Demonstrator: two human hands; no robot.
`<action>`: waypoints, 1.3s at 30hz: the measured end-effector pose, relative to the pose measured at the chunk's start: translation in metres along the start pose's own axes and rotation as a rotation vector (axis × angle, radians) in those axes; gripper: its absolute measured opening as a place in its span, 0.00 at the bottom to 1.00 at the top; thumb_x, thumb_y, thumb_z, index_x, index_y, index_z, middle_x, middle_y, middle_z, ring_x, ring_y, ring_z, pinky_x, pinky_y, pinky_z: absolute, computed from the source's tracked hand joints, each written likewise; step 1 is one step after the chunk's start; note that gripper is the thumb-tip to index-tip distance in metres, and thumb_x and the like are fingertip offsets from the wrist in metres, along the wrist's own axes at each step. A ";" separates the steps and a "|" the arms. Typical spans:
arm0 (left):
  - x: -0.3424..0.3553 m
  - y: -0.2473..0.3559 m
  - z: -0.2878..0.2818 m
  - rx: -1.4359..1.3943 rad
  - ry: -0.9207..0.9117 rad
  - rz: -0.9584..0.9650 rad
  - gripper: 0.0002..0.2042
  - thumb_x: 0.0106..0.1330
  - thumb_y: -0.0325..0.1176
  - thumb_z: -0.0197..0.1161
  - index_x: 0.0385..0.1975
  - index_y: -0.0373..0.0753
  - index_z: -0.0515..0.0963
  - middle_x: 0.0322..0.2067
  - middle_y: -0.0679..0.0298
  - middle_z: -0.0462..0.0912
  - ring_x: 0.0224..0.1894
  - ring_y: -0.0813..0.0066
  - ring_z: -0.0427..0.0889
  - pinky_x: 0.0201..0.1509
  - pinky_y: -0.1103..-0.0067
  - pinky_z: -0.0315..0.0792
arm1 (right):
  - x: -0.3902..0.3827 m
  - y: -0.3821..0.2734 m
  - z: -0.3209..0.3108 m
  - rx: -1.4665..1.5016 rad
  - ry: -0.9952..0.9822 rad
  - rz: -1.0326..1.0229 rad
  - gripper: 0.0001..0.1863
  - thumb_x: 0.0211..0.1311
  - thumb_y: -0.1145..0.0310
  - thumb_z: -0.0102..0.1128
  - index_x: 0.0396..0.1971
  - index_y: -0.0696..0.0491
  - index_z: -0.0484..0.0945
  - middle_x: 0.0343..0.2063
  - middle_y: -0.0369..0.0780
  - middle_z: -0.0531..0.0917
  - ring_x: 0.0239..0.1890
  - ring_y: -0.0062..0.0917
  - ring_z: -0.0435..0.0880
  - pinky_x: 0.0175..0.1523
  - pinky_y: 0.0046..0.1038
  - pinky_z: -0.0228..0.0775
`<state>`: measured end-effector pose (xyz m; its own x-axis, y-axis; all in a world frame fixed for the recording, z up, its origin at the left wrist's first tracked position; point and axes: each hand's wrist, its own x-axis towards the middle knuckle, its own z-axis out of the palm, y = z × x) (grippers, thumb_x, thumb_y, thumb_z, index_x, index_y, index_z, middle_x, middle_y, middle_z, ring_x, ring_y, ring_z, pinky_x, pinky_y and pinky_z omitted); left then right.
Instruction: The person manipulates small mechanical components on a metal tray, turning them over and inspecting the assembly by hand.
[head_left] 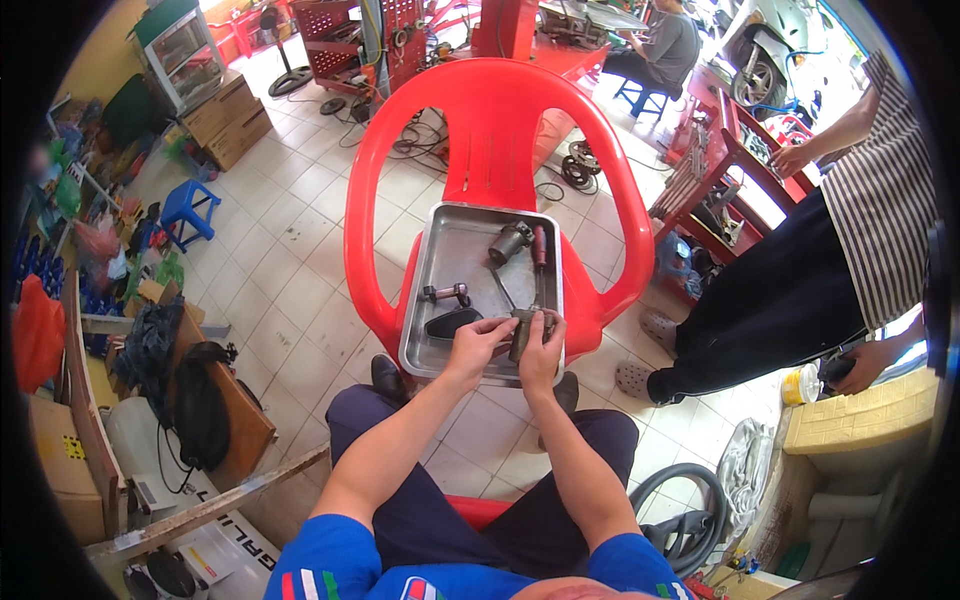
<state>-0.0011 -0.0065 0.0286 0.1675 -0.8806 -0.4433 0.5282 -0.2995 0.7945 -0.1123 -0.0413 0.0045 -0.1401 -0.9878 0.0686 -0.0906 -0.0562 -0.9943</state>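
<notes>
Over the near right part of a shallow metal tray, both my hands are closed on a dark grey-green cylindrical metal part. My right hand wraps its right side, while the fingertips of my left hand pinch near its top left. Inside the tray, a second cylindrical metal part lies at the far side beside a red-handled tool. A thin dark rod slants toward my fingers. To the left lie a small metal fitting and a flat black piece.
The tray rests on a red plastic armchair in front of me. A person in a striped top stands at right by a red tool cart. A blue stool stands left; a black hose lies at near right.
</notes>
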 end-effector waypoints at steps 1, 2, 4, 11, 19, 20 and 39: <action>0.001 -0.002 -0.001 -0.003 -0.006 -0.006 0.13 0.67 0.35 0.66 0.45 0.35 0.82 0.41 0.65 0.84 0.42 0.76 0.82 0.46 0.79 0.75 | 0.000 0.000 0.000 -0.005 0.004 -0.010 0.18 0.74 0.57 0.51 0.49 0.57 0.69 0.39 0.40 0.78 0.41 0.22 0.75 0.48 0.25 0.69; 0.003 -0.002 0.000 -0.006 -0.013 -0.011 0.13 0.67 0.35 0.66 0.45 0.35 0.82 0.42 0.65 0.84 0.42 0.76 0.82 0.46 0.79 0.75 | 0.000 -0.001 0.000 -0.005 0.007 -0.015 0.18 0.74 0.57 0.51 0.49 0.57 0.70 0.40 0.41 0.78 0.42 0.23 0.76 0.49 0.25 0.68; 0.005 -0.004 -0.001 0.005 -0.021 -0.011 0.13 0.67 0.35 0.65 0.46 0.34 0.82 0.41 0.65 0.85 0.43 0.76 0.82 0.46 0.80 0.75 | -0.001 -0.003 -0.001 0.004 -0.001 0.004 0.18 0.74 0.57 0.51 0.49 0.57 0.70 0.40 0.41 0.78 0.43 0.23 0.76 0.50 0.26 0.69; 0.003 0.001 0.000 0.138 -0.002 0.063 0.12 0.66 0.35 0.66 0.44 0.34 0.83 0.40 0.64 0.85 0.42 0.77 0.82 0.46 0.80 0.75 | -0.004 -0.018 -0.002 -0.008 -0.010 0.008 0.19 0.74 0.56 0.49 0.50 0.58 0.69 0.42 0.42 0.77 0.45 0.25 0.76 0.51 0.28 0.69; 0.004 -0.001 0.000 0.018 -0.031 0.013 0.13 0.66 0.35 0.66 0.44 0.34 0.83 0.40 0.64 0.85 0.41 0.77 0.82 0.46 0.80 0.76 | -0.003 -0.018 -0.001 0.042 -0.014 0.012 0.18 0.74 0.59 0.50 0.51 0.58 0.68 0.42 0.43 0.77 0.43 0.25 0.77 0.50 0.26 0.70; 0.004 -0.001 0.000 0.006 -0.033 0.012 0.12 0.66 0.35 0.66 0.44 0.34 0.83 0.40 0.64 0.85 0.41 0.77 0.82 0.46 0.79 0.76 | -0.002 -0.017 -0.002 0.029 -0.016 0.001 0.18 0.74 0.59 0.50 0.51 0.58 0.68 0.42 0.43 0.77 0.43 0.25 0.77 0.50 0.26 0.70; 0.001 0.001 0.001 0.038 -0.022 0.015 0.11 0.65 0.36 0.67 0.42 0.37 0.83 0.37 0.68 0.85 0.39 0.80 0.81 0.45 0.82 0.74 | -0.003 -0.017 -0.002 0.052 -0.027 0.033 0.19 0.75 0.55 0.48 0.49 0.58 0.69 0.42 0.40 0.76 0.45 0.23 0.74 0.51 0.26 0.68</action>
<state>-0.0014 -0.0079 0.0295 0.1567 -0.8927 -0.4226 0.4939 -0.2997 0.8162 -0.1125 -0.0368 0.0210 -0.1156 -0.9927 0.0339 -0.0354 -0.0300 -0.9989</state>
